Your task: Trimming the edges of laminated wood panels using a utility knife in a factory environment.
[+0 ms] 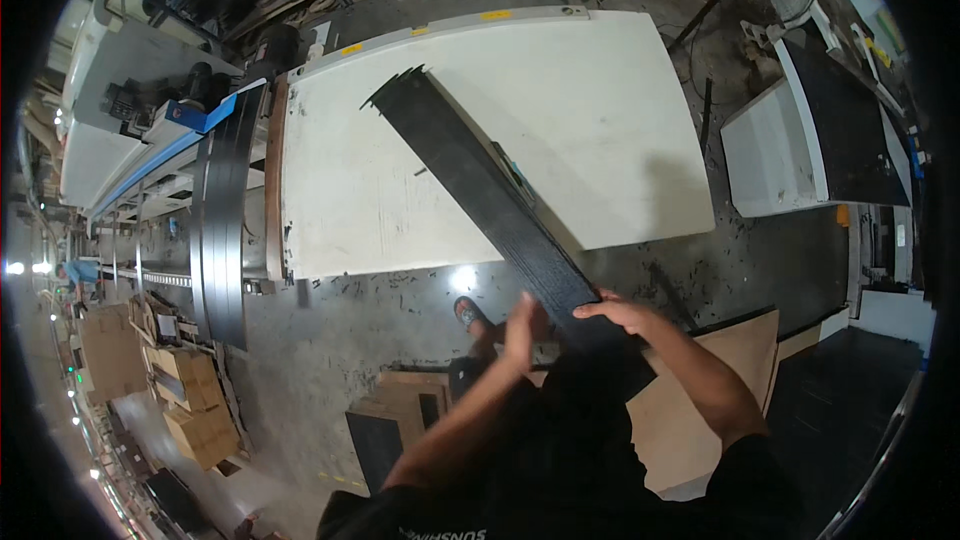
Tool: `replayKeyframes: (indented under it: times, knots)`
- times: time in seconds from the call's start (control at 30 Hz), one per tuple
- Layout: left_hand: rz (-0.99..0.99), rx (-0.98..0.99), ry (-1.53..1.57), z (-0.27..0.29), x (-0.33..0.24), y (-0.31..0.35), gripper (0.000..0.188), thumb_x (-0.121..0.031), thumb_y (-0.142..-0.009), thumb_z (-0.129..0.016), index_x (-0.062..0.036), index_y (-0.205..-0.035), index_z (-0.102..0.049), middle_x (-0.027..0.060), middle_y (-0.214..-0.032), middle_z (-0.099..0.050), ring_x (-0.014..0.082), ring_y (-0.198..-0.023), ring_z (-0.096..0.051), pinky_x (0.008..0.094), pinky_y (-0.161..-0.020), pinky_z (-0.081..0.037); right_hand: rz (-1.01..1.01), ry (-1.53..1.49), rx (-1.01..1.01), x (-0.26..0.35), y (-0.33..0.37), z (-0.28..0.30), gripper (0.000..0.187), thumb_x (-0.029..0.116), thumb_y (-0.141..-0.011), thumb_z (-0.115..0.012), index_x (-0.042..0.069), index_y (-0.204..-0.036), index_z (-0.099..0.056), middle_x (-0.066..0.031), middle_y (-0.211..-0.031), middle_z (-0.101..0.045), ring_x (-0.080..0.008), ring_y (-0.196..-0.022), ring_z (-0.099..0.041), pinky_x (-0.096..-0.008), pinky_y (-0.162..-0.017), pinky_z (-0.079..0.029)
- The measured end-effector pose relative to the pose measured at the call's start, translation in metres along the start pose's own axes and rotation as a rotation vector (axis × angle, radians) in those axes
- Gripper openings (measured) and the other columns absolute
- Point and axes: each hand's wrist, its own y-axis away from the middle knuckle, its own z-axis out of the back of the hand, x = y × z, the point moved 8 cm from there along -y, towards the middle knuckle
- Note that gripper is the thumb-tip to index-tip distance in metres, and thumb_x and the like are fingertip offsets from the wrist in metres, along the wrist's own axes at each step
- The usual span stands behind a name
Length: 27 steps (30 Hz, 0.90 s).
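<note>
A stack of long black strips point(470, 180) slants from my body across the near edge of a white-topped table point(600, 130). Its far end lies over the tabletop, where the strip ends are slightly uneven. My right hand point(625, 313) grips the stack's right edge near its close end, thumb on top. At the left side of the same end is my left hand point(522, 332), slightly blurred, its fingers stretched out and not wrapped round the strips. Whether its palm touches them I cannot tell. A small thin object point(515, 172) lies along the stack's right side, partly hidden.
Left of the table, several dark glossy strips point(222, 240) rest on a machine's feed frame. Cardboard boxes point(195, 410) stand at lower left. Brown panels point(700, 405) lean beside me at right. A white bin-like unit point(775, 150) stands right of the table. Black scraps litter the floor.
</note>
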Motion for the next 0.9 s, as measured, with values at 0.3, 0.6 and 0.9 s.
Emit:
replayKeyframes:
  times: [0.3, 0.6, 0.9]
  knots:
    - [-0.164, 0.343, 0.393, -0.098, -0.184, -0.062, 0.1, -0.082, -0.094, -0.057, -0.0079, -0.16, -0.045, 0.0125, -0.158, -0.054, 0.0346, -0.145, -0.05, 0.0539, -0.123, -0.038, 0.097, 0.391, 0.007, 0.024, 0.124, 0.098, 0.095, 0.037, -0.084, -0.09, -0.005, -0.156, -0.045, -0.0207, -0.148, -0.061, -0.0298, -0.141, -0.053, -0.0379, -0.12, -0.038]
    - [-0.186, 0.059, 0.538, -0.119, -0.107, -0.011, 0.091, -0.077, -0.095, -0.061, -0.0101, -0.156, -0.052, 0.0114, -0.162, -0.052, 0.0345, -0.148, -0.047, 0.0553, -0.128, -0.03, 0.177, 0.99, -0.224, 0.056, 0.19, 0.158, 0.108, 0.053, -0.073, -0.094, -0.005, -0.151, -0.047, -0.0288, -0.145, -0.057, -0.0428, -0.136, -0.056, -0.0472, -0.115, -0.045]
    - [-0.38, 0.113, 0.816, -0.117, -0.045, -0.001, 0.098, -0.079, -0.094, -0.06, -0.0111, -0.162, -0.043, 0.0084, -0.165, -0.046, 0.0307, -0.151, -0.041, 0.0487, -0.131, -0.027, 0.18, 1.472, -0.158, 0.13, 0.19, 0.205, 0.109, 0.052, -0.074, -0.092, -0.003, -0.153, -0.042, -0.0284, -0.148, -0.053, -0.0471, -0.135, -0.054, -0.0521, -0.115, -0.045]
